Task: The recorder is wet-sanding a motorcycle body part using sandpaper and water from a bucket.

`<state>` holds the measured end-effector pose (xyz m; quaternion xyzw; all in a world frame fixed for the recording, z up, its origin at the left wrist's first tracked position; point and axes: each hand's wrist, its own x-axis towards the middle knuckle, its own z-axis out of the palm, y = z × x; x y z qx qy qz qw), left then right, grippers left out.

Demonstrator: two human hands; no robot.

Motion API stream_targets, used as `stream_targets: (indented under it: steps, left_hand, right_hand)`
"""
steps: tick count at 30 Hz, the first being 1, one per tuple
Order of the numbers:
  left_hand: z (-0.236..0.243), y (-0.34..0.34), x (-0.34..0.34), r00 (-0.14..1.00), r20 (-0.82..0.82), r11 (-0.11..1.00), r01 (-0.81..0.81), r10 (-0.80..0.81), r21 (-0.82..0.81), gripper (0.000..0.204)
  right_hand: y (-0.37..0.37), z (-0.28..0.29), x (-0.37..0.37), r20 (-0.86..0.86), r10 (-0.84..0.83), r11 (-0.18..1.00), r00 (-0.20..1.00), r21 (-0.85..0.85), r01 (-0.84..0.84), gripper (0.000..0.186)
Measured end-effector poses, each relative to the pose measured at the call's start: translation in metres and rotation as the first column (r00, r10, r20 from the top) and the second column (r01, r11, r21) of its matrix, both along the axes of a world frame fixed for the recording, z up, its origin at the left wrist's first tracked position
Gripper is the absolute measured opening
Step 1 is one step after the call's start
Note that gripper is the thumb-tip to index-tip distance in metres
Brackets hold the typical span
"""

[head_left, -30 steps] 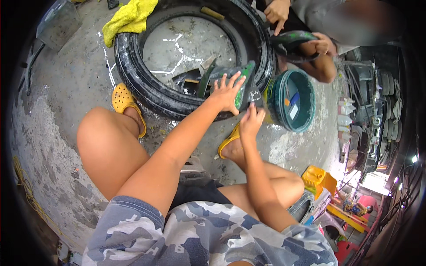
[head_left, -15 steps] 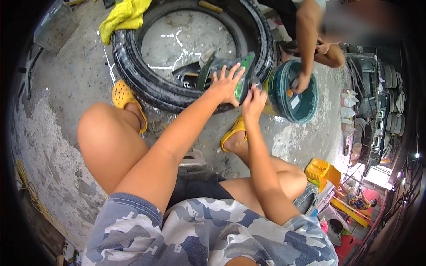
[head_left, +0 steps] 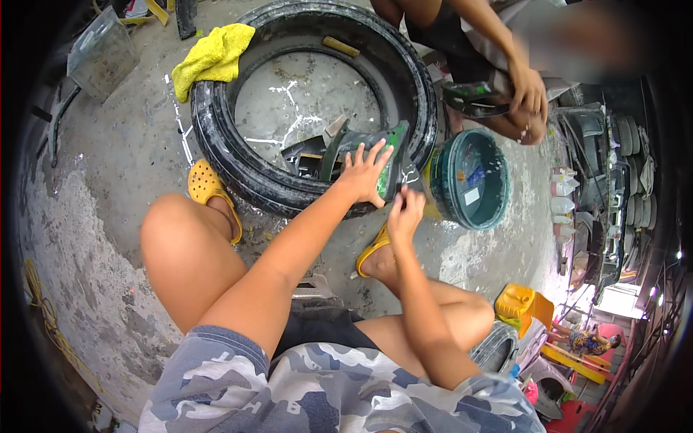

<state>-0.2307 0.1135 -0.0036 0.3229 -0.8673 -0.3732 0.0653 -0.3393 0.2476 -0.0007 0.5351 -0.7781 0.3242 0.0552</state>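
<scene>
A curved black-and-green panel [head_left: 394, 148] rests across the near right side of a large black tyre [head_left: 216, 137] lying flat on the floor. My left hand [head_left: 363, 177] lies on top of the panel with its fingers spread, the thumb near the panel's lower edge. Close beside it, my right hand [head_left: 408, 211] is closed, its fingertips pinched at the panel's dark right end. Whatever is between those fingertips is too small to make out. Inside the tyre ring, next to the panel, are some dark and pale scraps [head_left: 307, 155].
Right of the panel stands a teal bucket [head_left: 503, 195] with small items inside. Across from me a person's hand [head_left: 529, 90] hangs by a dark green-marked part [head_left: 473, 97]. A yellow cloth [head_left: 213, 61] and a tan block [head_left: 341, 47] lie on the tyre. Yellow clogs [head_left: 206, 184] are on my feet.
The other person's hand has come out of the bucket and moved up beside their knee. My right hand remains at the panel's right end, its fingers slightly shifted. The whole view has tilted a little.
</scene>
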Motion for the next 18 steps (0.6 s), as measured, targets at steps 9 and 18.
stream_targets:
  steps: [9,18]
  left_hand:
    - [0.004,-0.001,-0.001,0.998,0.058,0.998,0.021,-0.024,0.058,0.138]
    - [0.003,-0.001,0.003,0.999,0.053,0.999,0.011,-0.013,0.032,0.137]
  right_hand:
    - [0.000,-0.002,0.009,0.139,-0.104,0.994,0.985,-0.013,0.107,0.018]
    - [0.009,0.005,0.027,0.240,-0.099,0.994,0.966,-0.016,0.106,0.018]
